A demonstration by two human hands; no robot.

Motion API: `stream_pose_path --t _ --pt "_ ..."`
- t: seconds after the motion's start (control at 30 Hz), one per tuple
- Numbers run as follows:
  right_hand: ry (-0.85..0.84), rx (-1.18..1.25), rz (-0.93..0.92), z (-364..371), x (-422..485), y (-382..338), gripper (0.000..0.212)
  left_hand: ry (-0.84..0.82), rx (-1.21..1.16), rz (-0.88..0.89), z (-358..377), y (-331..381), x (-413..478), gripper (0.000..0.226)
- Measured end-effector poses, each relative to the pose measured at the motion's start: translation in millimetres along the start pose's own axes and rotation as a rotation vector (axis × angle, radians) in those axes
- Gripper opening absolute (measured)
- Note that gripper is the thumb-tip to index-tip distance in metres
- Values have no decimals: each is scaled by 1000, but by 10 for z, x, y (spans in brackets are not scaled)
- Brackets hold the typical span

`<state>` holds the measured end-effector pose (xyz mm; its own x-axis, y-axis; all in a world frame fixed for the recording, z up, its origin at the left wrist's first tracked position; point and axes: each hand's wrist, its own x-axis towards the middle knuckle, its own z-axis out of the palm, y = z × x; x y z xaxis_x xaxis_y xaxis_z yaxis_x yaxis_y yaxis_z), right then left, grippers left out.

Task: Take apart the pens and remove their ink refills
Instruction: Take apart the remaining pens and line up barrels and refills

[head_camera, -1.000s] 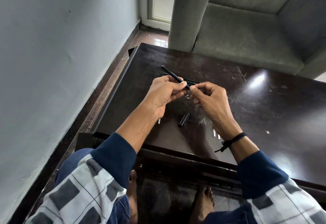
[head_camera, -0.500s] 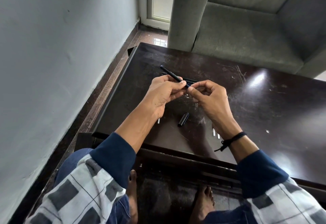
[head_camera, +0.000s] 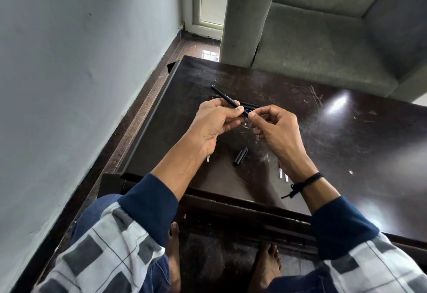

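A black pen (head_camera: 225, 97) with pale lettering is held above the dark table (head_camera: 346, 135), its far end pointing up and left. My left hand (head_camera: 215, 124) grips its barrel between thumb and fingers. My right hand (head_camera: 277, 128) pinches the pen's near tip with thumb and forefinger. A black pen cap (head_camera: 240, 156) lies on the table below my hands. More black pens (head_camera: 248, 105) lie behind my hands, mostly hidden. Thin white refill ends (head_camera: 283, 175) show beside my right wrist, and another white refill end (head_camera: 208, 159) shows under my left wrist.
The table is scratched and glossy; its left edge runs along a narrow strip of floor by a grey wall (head_camera: 80, 85). A grey sofa (head_camera: 323, 45) stands right behind the table. My bare feet rest on the floor under the near edge.
My hands have stayed over the same spot with the pen. My right hand's fingertips have shifted slightly at the pen's tip; the pen itself looks unchanged.
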<state>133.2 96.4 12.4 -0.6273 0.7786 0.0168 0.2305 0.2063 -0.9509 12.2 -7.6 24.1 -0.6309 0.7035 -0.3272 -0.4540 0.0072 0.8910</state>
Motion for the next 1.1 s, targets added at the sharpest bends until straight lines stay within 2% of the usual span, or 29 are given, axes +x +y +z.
stream_pose_path --t 0.37,0.5,0.67,0.77,0.87,1.1 --pt "-9 -50 -29 -11 37 73 7 3 -5 2 -1 -12 12 19" --pt "1 -93 -28 -4 28 62 8 14 -5 7 -6 -9 18 23" --pt "22 -139 -55 -25 40 59 15 21 -10 4 3 -21 20 22" --pt "-5 -84 -41 -13 21 42 19 23 -12 11 -7 -26 29 19" --pt "6 -84 -51 5 19 28 5 22 -14 5 -6 -17 23 22" --pt "19 -122 -72 -8 21 27 4 -11 -29 7 9 -13 3 11"
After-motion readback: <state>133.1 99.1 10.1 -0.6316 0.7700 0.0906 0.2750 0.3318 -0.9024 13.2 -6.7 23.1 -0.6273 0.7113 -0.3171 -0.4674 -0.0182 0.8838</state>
